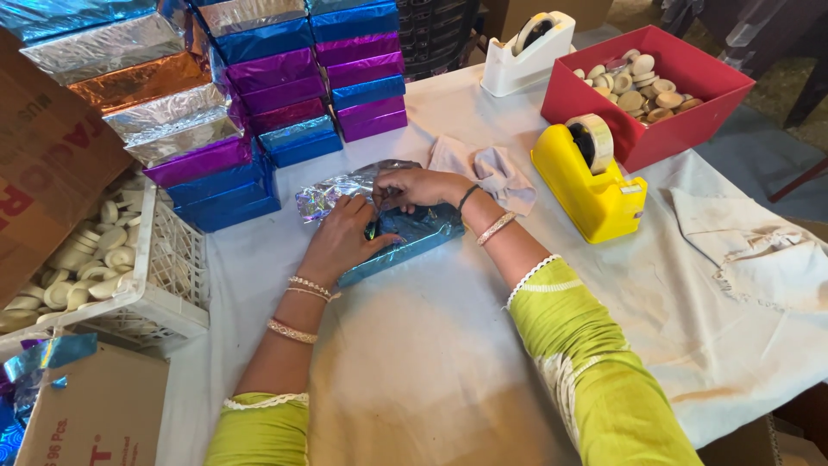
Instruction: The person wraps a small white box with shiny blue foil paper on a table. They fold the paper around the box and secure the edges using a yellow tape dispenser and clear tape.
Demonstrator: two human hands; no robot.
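Hands: left hand (341,242), right hand (414,185) grip blue foil box (405,237) | stacked foil boxes (259,86) behind

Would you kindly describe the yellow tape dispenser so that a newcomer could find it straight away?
Start at the red box of round pieces at the table's far right. Directly in front of it stands the tape dispenser. It is bright yellow, unlike the white dispenser farther back.
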